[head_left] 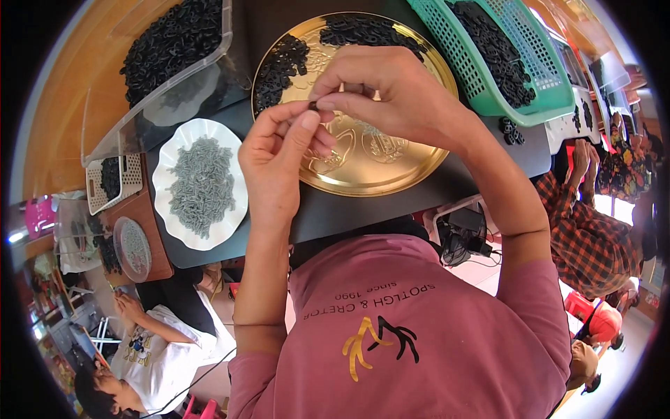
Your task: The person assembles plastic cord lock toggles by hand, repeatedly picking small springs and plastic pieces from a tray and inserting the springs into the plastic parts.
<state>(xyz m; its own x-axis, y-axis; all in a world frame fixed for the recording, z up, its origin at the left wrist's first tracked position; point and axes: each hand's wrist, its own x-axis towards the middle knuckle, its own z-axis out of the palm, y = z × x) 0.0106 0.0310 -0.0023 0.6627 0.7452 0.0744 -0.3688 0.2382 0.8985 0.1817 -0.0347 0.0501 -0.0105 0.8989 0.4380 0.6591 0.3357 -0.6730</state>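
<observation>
My left hand (279,150) and my right hand (391,94) meet above a round gold tray (412,178). Between the fingertips of both is a small black piece (313,105), mostly covered, so its exact shape does not show. Thumb and forefinger pinch it on each side. Small black plastic parts lie in piles (279,70) along the tray's far and left rim. Left of my left hand stands a white scalloped dish (167,207) heaped with small grey-green, pin-like pieces (202,185).
At far left stands a clear bin (160,91) of black parts; at far right, a green basket (551,105) holds more. Several black parts (511,131) lie beside it. A small white basket (129,183) and a clear dish (132,248) are at left. Other people sit on both sides.
</observation>
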